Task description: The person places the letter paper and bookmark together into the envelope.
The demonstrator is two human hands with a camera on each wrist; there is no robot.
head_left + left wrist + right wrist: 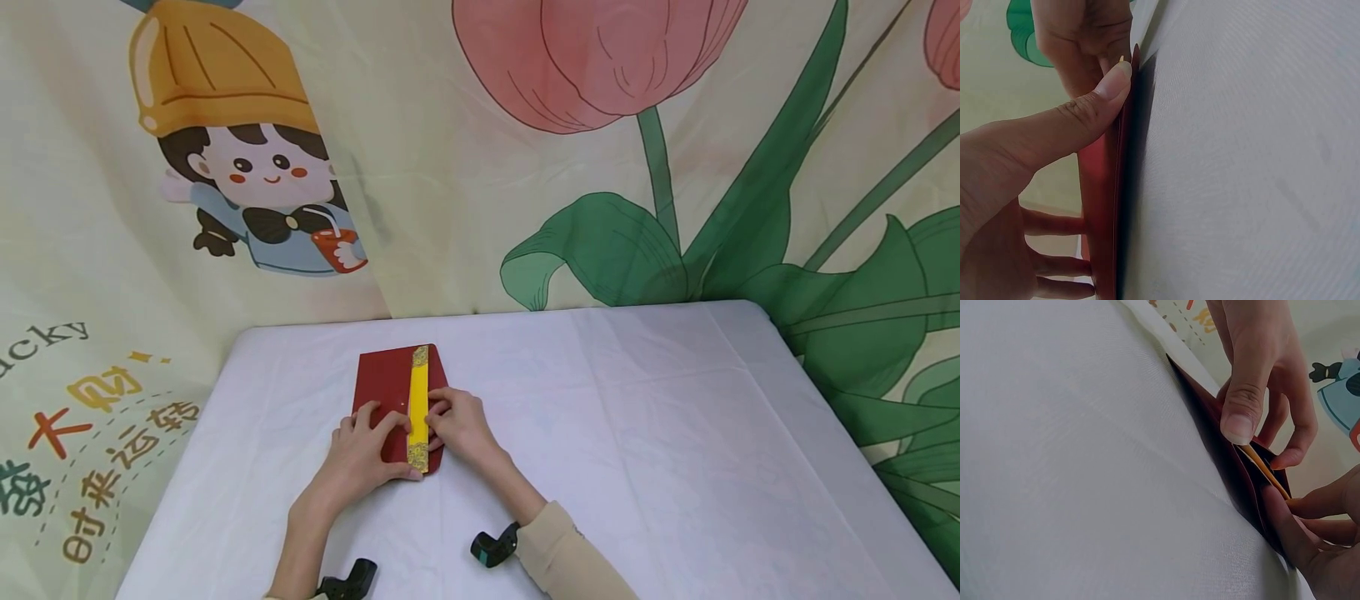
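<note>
A red envelope (pixel 378 375) lies on the table, its flap (pixel 437 367) spread to the right. A yellow card (pixel 418 404) with gold patterned ends shows as an upright strip between the envelope's body and flap; the rest is hidden. My left hand (pixel 360 458) rests on the envelope with spread fingers, thumb at the near end of the card, forefinger at its left side. From the right, my right hand (pixel 461 425) pinches the card's free edge. In the right wrist view, the card's edge (pixel 1263 467) stands up between the hands over the dark gap.
A white cloth (pixel 637 417) with faint creases covers the table. Behind it hangs a printed backdrop (pixel 435 208) with tulips and a cartoon figure. Black wrist devices (pixel 495 546) sit on both wrists, near the table surface.
</note>
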